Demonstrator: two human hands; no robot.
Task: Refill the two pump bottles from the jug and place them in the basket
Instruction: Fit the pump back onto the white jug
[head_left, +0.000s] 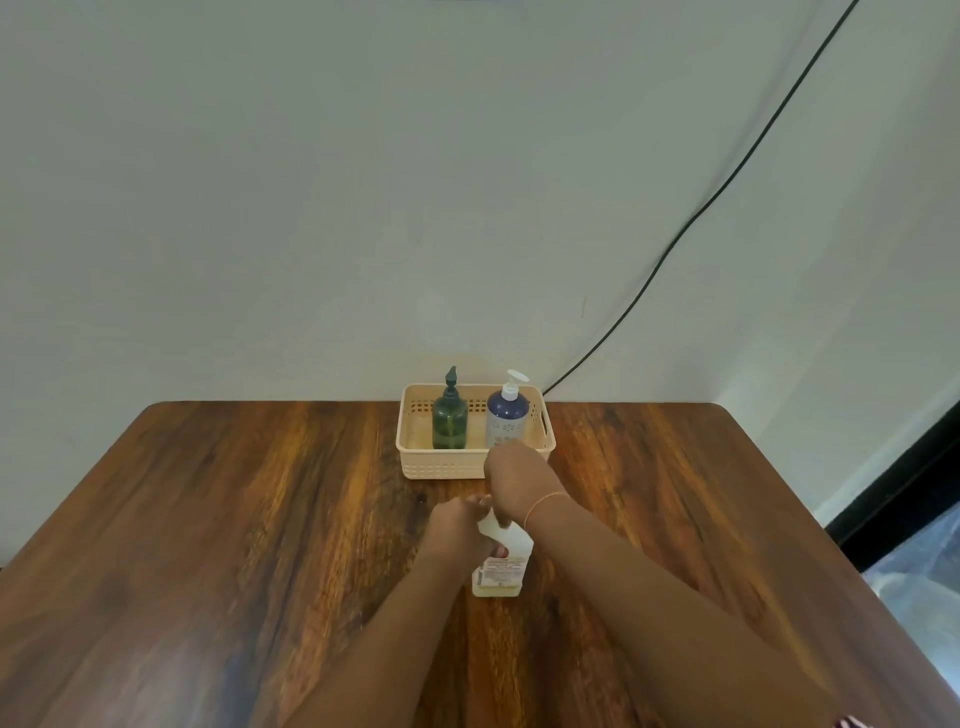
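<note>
Counter (260, 519): glossy wood grain.
Basket (441, 470): cream perforated plastic, rectangular.
Jug (501, 569): stiff white plastic, just before the basket; likely light, best held at the shoulder.
Green pump bottle (450, 421), blue pump bottle (506, 418): upright inside the basket, smooth.
Hands: left hand (454, 525) grips the jug's shoulder; right hand (511, 475) curls over its top.

Glossy wood-grain table (208, 519); perforated matt plastic basket (441, 467); translucent green bottle (450, 423).

The wooden desk (234, 519) carries a cream basket (441, 465) at its far edge and a white jug (501, 574) standing upright near its middle.
</note>
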